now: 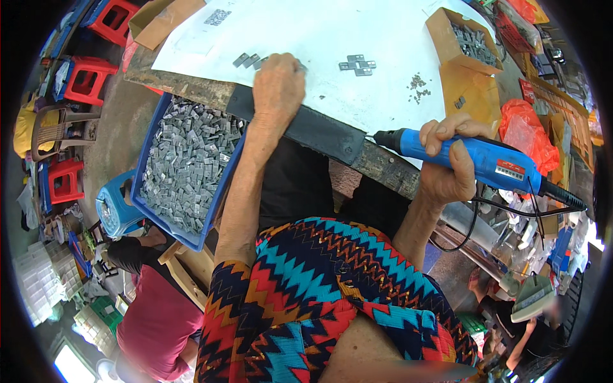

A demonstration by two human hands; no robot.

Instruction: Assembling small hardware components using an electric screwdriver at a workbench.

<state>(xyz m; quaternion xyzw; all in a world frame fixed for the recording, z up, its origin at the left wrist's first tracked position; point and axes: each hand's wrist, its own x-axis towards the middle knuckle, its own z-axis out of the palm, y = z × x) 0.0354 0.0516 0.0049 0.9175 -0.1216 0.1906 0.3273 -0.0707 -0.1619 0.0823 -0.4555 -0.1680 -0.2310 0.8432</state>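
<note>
My right hand (450, 153) is wrapped round a blue electric screwdriver (469, 155), its black nose and thin bit pointing left over the bench edge. The bit's tip lies by the end of a dark strip (325, 131) along that edge. My left hand (279, 86) rests on the white sheet (383, 38) with its fingers curled down. What those fingers hold, if anything, is hidden. Beside them lies a short row of small grey rectangular parts (241, 60); a bit of grey shows past the fingertips. A cluster of similar grey pieces (357, 65) sits farther right.
A blue bin (137, 191) full of small grey parts stands left of my left forearm. At the far right are a cardboard box (440, 38) of parts and scattered tiny screws (418, 88). The screwdriver's black cable (476, 220) loops below my right hand. A person in maroon (156, 316) sits lower left.
</note>
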